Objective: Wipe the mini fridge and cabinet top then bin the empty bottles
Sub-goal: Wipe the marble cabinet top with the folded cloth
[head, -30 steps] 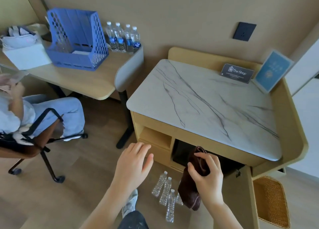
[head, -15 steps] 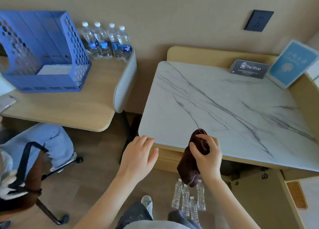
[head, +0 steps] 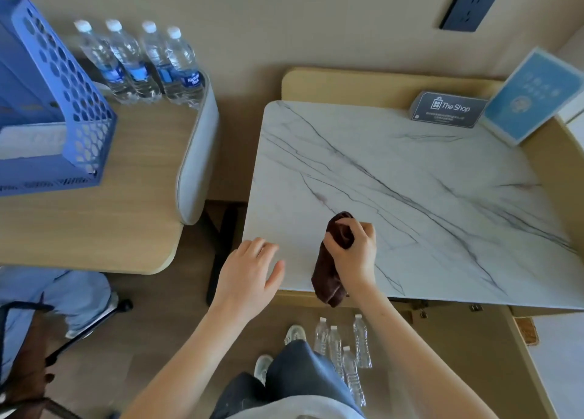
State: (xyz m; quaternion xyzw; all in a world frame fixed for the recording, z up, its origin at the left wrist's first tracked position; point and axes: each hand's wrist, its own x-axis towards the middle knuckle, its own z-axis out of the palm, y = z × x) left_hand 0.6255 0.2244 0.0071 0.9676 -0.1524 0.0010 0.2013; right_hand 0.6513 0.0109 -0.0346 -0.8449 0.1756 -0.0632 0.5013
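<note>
Right hand (head: 354, 254) is gripping a dark brown cloth (head: 330, 273) in a closed grip over the marble cabinet top (head: 426, 197), cloth dangling past the front edge. Left hand (head: 249, 273) is hovering open-fingered at the near corner, holding nothing. Empty bottles (head: 344, 352) are lying on the floor by the person's feet.

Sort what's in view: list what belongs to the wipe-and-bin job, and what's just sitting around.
Job: brown cloth in right hand; marble cabinet top; empty bottles on floor.
Bystanders: full bottles, blue file rack, shop sign, blue card.
</note>
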